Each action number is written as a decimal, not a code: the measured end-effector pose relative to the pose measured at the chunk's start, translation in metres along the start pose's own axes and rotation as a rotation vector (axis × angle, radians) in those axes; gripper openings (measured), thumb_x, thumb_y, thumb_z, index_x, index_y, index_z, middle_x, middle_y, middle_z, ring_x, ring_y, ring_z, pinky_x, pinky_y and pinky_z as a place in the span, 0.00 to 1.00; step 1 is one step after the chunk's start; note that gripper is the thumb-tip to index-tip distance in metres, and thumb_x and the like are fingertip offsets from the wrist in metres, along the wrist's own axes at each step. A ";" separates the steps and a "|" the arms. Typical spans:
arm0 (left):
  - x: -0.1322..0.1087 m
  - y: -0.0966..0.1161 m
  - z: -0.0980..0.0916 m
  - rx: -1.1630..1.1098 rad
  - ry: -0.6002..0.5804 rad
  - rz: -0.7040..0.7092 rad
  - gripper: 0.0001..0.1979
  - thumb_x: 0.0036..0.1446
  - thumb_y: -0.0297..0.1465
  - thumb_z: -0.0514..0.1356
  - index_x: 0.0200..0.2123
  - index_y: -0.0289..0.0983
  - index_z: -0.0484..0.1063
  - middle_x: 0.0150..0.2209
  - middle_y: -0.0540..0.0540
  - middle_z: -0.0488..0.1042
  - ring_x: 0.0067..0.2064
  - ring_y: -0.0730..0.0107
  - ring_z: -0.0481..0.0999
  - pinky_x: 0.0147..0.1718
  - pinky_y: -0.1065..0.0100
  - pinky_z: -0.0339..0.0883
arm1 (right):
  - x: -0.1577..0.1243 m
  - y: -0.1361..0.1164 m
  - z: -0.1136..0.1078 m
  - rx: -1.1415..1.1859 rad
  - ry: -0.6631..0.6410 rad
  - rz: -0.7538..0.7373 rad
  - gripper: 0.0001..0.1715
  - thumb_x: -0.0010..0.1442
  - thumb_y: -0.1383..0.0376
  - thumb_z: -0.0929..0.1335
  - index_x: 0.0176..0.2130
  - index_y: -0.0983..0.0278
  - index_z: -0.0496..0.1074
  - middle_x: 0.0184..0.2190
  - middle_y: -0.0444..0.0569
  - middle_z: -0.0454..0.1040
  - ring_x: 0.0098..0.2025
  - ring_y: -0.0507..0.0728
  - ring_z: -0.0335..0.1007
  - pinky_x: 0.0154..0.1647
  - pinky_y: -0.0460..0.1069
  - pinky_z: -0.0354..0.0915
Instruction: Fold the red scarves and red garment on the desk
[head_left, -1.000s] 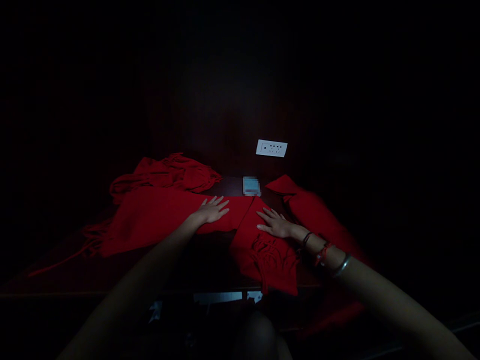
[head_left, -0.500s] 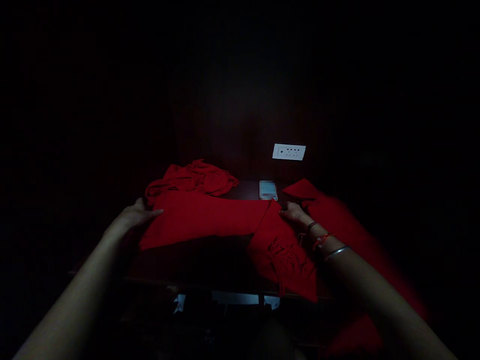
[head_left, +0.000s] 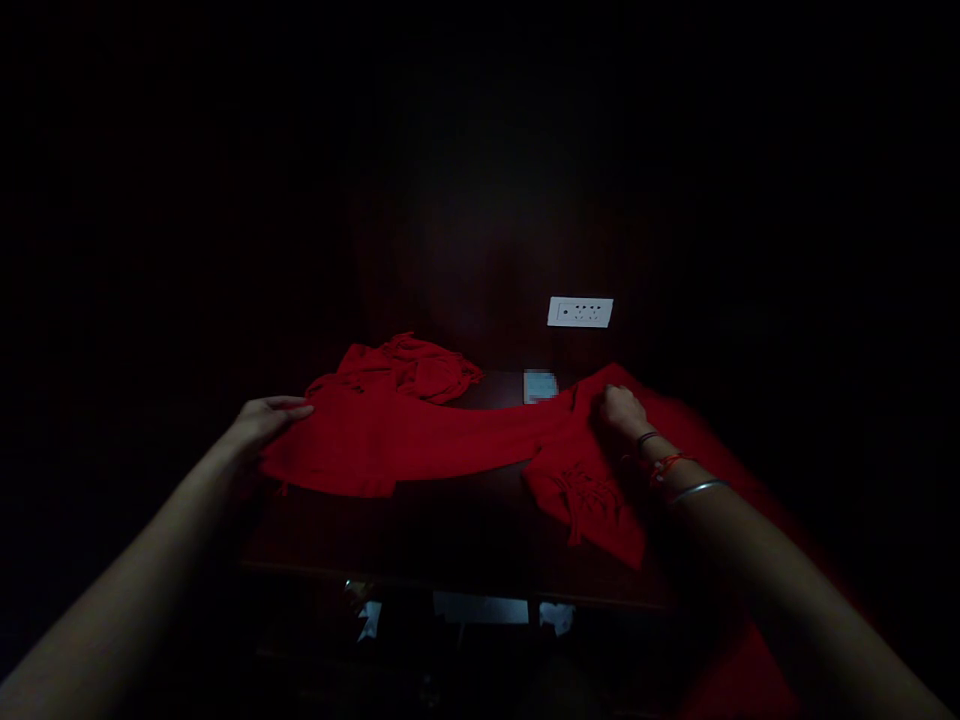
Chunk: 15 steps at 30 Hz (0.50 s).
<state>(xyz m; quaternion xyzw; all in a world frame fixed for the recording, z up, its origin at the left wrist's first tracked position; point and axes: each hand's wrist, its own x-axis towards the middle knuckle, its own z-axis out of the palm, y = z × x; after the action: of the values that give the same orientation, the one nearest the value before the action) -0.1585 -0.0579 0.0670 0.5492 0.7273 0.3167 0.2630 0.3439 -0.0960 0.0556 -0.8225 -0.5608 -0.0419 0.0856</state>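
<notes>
A long red fringed scarf [head_left: 457,440] stretches across the dark table between my two hands. My left hand [head_left: 268,418] pinches its left end between thumb and fingers. At the right, my right hand [head_left: 622,408] is closed on the cloth, its fingertips partly hidden. Loose fringe [head_left: 589,490] lies on the folded part below that hand. More red cloth [head_left: 675,430] runs from there down the right side, partly behind my forearm. Behind the left part lies a crumpled heap of red fringed cloth [head_left: 420,365].
A small pale box [head_left: 538,386], blurred, stands at the back of the table [head_left: 465,525]. Above it a white socket plate [head_left: 580,312] is fixed to the dark wall. Pale objects [head_left: 480,607] show below the table's front edge. The surroundings are very dark.
My right hand has moved right and slightly up, drawing the scarf's middle along. My left hand has shifted a little left, and the left end now lies with a folded layer.
</notes>
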 end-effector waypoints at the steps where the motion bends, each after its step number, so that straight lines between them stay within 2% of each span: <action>1: -0.002 0.002 -0.002 0.135 0.093 0.026 0.20 0.53 0.36 0.51 0.49 0.35 0.58 0.46 0.43 0.66 0.42 0.64 0.67 0.35 0.65 0.63 | -0.002 0.001 0.002 -0.007 -0.006 0.004 0.20 0.53 0.67 0.56 0.44 0.73 0.64 0.42 0.66 0.63 0.41 0.63 0.64 0.35 0.52 0.61; 4: -0.013 0.014 0.006 0.738 0.369 0.128 0.17 0.54 0.33 0.47 0.47 0.37 0.61 0.48 0.40 0.62 0.47 0.54 0.61 0.39 0.55 0.58 | -0.013 -0.006 0.009 -0.024 0.013 -0.025 0.21 0.54 0.66 0.57 0.46 0.72 0.62 0.44 0.65 0.61 0.43 0.64 0.62 0.37 0.53 0.60; 5: -0.018 0.019 0.014 0.897 0.414 0.161 0.17 0.54 0.31 0.46 0.48 0.38 0.61 0.50 0.39 0.60 0.49 0.52 0.59 0.41 0.53 0.56 | -0.019 -0.011 0.010 -0.034 0.051 -0.066 0.21 0.54 0.65 0.57 0.47 0.72 0.61 0.45 0.64 0.60 0.45 0.64 0.60 0.39 0.54 0.59; 7: -0.032 0.032 0.038 1.024 0.410 0.243 0.20 0.54 0.30 0.46 0.51 0.39 0.57 0.55 0.37 0.51 0.53 0.47 0.52 0.43 0.50 0.52 | -0.034 -0.021 0.012 -0.044 0.114 -0.191 0.23 0.54 0.62 0.57 0.48 0.70 0.60 0.47 0.63 0.58 0.48 0.65 0.56 0.43 0.55 0.56; 9: -0.046 0.048 0.071 1.013 0.287 0.515 0.23 0.54 0.35 0.47 0.54 0.38 0.53 0.57 0.37 0.45 0.56 0.49 0.45 0.46 0.52 0.49 | -0.054 -0.028 0.011 -0.007 0.050 -0.340 0.25 0.54 0.57 0.58 0.48 0.69 0.60 0.48 0.61 0.57 0.49 0.63 0.54 0.46 0.54 0.54; 12: -0.066 0.074 0.127 0.857 -0.051 0.872 0.25 0.55 0.43 0.44 0.55 0.41 0.51 0.59 0.44 0.41 0.58 0.58 0.41 0.51 0.59 0.45 | -0.083 -0.030 0.007 0.105 -0.261 -0.487 0.36 0.49 0.48 0.60 0.51 0.68 0.57 0.51 0.59 0.56 0.50 0.62 0.53 0.48 0.51 0.53; 14: -0.072 0.090 0.162 0.761 -0.286 1.026 0.26 0.55 0.45 0.41 0.55 0.44 0.49 0.59 0.48 0.39 0.59 0.61 0.38 0.52 0.59 0.41 | -0.097 -0.026 0.006 0.162 -0.393 -0.539 0.42 0.45 0.47 0.63 0.53 0.68 0.55 0.51 0.58 0.56 0.50 0.61 0.54 0.47 0.51 0.54; 15: -0.073 0.096 0.178 0.726 -0.380 1.052 0.26 0.55 0.46 0.40 0.56 0.45 0.47 0.59 0.49 0.38 0.59 0.61 0.37 0.52 0.58 0.39 | -0.101 -0.025 0.005 0.184 -0.422 -0.558 0.41 0.44 0.49 0.64 0.52 0.67 0.56 0.50 0.57 0.58 0.48 0.61 0.57 0.46 0.50 0.55</action>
<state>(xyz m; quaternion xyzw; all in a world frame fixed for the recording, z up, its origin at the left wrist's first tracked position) 0.0512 -0.0793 0.0243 0.9308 0.3637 0.0353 -0.0046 0.2836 -0.1790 0.0360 -0.6171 -0.7705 0.1575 0.0269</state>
